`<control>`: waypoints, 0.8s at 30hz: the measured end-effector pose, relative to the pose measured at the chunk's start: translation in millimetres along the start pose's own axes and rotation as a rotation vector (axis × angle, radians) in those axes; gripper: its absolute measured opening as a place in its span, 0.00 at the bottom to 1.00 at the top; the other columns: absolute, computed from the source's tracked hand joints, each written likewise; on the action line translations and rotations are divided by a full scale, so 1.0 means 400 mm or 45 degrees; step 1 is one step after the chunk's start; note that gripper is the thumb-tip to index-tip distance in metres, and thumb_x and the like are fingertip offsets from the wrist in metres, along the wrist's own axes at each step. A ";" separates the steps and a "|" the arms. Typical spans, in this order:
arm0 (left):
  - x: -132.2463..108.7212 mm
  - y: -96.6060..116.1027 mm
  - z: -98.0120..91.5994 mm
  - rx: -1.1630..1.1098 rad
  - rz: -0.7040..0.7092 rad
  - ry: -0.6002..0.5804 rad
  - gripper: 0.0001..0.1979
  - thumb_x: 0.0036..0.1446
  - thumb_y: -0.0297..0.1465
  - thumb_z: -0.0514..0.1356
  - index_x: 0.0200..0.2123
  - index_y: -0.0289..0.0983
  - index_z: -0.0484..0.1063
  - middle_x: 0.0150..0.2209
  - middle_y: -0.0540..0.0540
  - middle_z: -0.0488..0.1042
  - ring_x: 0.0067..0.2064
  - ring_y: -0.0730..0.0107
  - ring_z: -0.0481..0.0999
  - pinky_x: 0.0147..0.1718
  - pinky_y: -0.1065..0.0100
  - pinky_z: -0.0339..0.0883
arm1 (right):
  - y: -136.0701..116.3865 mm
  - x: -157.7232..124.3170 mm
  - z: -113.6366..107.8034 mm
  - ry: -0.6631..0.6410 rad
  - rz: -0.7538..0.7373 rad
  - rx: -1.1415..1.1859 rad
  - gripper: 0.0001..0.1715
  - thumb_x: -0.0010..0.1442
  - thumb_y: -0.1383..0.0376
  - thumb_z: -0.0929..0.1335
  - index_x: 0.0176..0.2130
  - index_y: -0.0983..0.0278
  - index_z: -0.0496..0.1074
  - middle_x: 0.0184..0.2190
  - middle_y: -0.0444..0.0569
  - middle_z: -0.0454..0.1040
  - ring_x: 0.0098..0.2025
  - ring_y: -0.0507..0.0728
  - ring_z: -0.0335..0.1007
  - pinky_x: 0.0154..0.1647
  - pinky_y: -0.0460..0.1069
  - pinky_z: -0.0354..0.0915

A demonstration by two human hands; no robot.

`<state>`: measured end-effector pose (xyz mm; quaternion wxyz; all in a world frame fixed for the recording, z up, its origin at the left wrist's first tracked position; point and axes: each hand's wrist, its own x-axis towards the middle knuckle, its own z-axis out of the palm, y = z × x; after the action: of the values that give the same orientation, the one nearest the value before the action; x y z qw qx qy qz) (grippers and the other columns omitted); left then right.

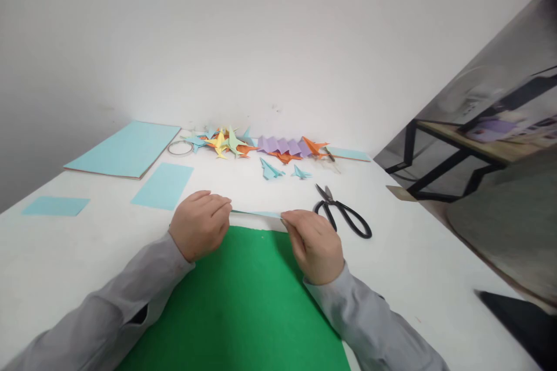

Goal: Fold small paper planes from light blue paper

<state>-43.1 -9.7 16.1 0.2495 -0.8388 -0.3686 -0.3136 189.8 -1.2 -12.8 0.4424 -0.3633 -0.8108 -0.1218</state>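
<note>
Currently, thin blue paper point(257, 213) stretched between hands, along far edge of green mat point(243, 307). Left hand point(201, 226) clenched on one end; right hand point(314, 245) pinching other. Scissors point(332, 202) just beyond right hand.

Two hands point(201, 226) point(315, 246), one held paper point(257, 213), one pair of scissors point(332, 202)

Nothing legible in view
No words, brands, numbers or signs can be read on the thin blue paper point(266, 214), scissors point(332, 202) or white tabletop point(418, 278); the far wooden tabletop point(461, 139) is blurred.
</note>
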 end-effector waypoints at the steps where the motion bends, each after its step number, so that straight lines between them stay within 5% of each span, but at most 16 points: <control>1: -0.002 -0.007 0.000 0.017 -0.036 0.012 0.09 0.51 0.24 0.52 0.32 0.34 0.72 0.34 0.44 0.78 0.34 0.66 0.75 0.37 0.62 0.67 | 0.002 -0.001 0.000 0.016 0.026 0.007 0.09 0.55 0.74 0.63 0.36 0.65 0.70 0.30 0.51 0.76 0.34 0.56 0.71 0.35 0.50 0.66; 5: -0.005 -0.010 -0.004 -0.114 -0.307 0.068 0.10 0.52 0.25 0.52 0.34 0.35 0.72 0.36 0.42 0.77 0.37 0.62 0.75 0.38 0.61 0.68 | -0.003 0.003 -0.006 0.081 0.159 0.089 0.07 0.56 0.71 0.63 0.34 0.65 0.71 0.28 0.50 0.76 0.30 0.54 0.72 0.32 0.47 0.67; 8: 0.003 0.027 -0.007 -0.633 -0.683 0.017 0.11 0.53 0.29 0.52 0.39 0.34 0.70 0.40 0.41 0.75 0.42 0.63 0.74 0.42 0.62 0.67 | -0.024 0.011 -0.012 -0.027 0.291 0.316 0.08 0.56 0.70 0.64 0.32 0.64 0.72 0.27 0.47 0.77 0.27 0.52 0.72 0.29 0.45 0.68; 12: 0.017 0.071 -0.001 -1.305 -1.252 -0.065 0.23 0.46 0.36 0.61 0.45 0.36 0.61 0.49 0.38 0.68 0.42 0.63 0.74 0.36 0.65 0.70 | -0.058 0.017 -0.020 -0.175 0.462 0.605 0.07 0.55 0.68 0.65 0.31 0.64 0.74 0.26 0.46 0.77 0.25 0.51 0.72 0.26 0.43 0.67; 15: 0.022 0.063 0.007 -1.420 -1.411 0.045 0.27 0.40 0.35 0.65 0.44 0.36 0.62 0.49 0.39 0.68 0.45 0.61 0.71 0.35 0.66 0.70 | -0.073 0.016 -0.024 -0.237 0.558 0.730 0.07 0.55 0.66 0.65 0.30 0.63 0.74 0.26 0.46 0.77 0.24 0.51 0.71 0.24 0.43 0.65; 20: 0.019 0.031 0.005 -1.712 -1.576 -0.134 0.13 0.42 0.37 0.64 0.28 0.33 0.71 0.23 0.48 0.73 0.23 0.71 0.71 0.19 0.69 0.68 | -0.073 0.010 -0.019 -0.369 0.806 0.860 0.12 0.55 0.61 0.65 0.30 0.66 0.74 0.11 0.40 0.65 0.13 0.49 0.59 0.15 0.44 0.58; 24: 0.017 0.023 0.001 -1.648 -1.628 -0.029 0.11 0.40 0.35 0.64 0.25 0.33 0.73 0.20 0.50 0.72 0.20 0.72 0.69 0.16 0.70 0.68 | -0.065 0.007 -0.011 -0.464 0.917 0.952 0.16 0.57 0.58 0.62 0.34 0.66 0.73 0.12 0.39 0.61 0.14 0.48 0.56 0.15 0.44 0.55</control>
<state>-32.3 -11.9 18.8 -0.4954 -0.4537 -0.5180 -0.5295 173.5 -20.4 -4.8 0.4076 -0.4512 -0.6868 0.3983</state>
